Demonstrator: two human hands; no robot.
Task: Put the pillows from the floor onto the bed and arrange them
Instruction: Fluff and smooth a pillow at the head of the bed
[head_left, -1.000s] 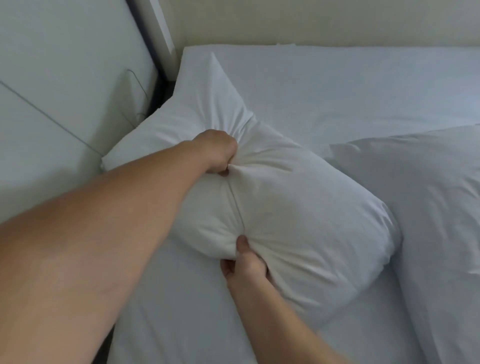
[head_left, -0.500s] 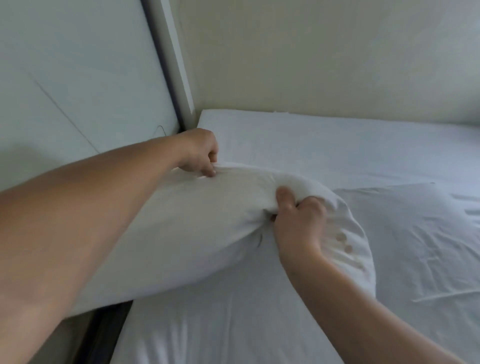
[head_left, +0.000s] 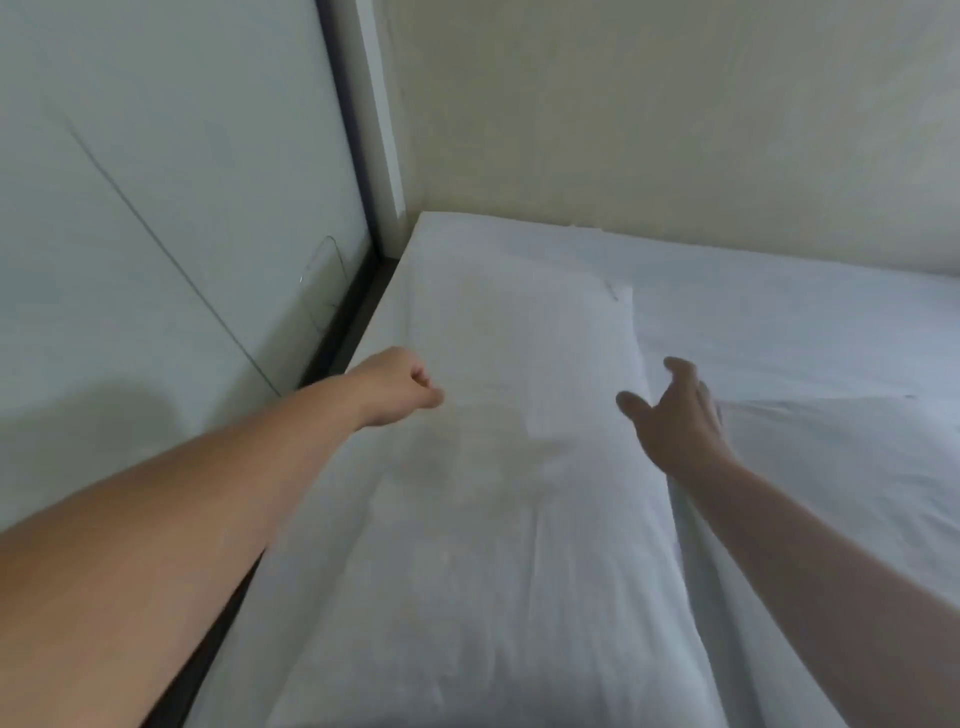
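Note:
A white pillow (head_left: 519, 415) lies flat along the left edge of the bed (head_left: 779, 312), its far end near the corner of the walls. My left hand (head_left: 400, 387) hovers at the pillow's left side with the fingers curled in and nothing in them. My right hand (head_left: 675, 415) is at the pillow's right edge, fingers spread, holding nothing. A second white pillow (head_left: 857, 493) lies to the right, partly hidden behind my right arm.
A pale panel wall (head_left: 156, 234) runs along the left, with a dark gap (head_left: 343, 338) between it and the mattress. A beige wall (head_left: 675, 130) closes the far side of the bed.
Both hands gripped the pillow and held it up before; now it lies flat by the left edge and both hands have let go. The view has risen toward the corner.

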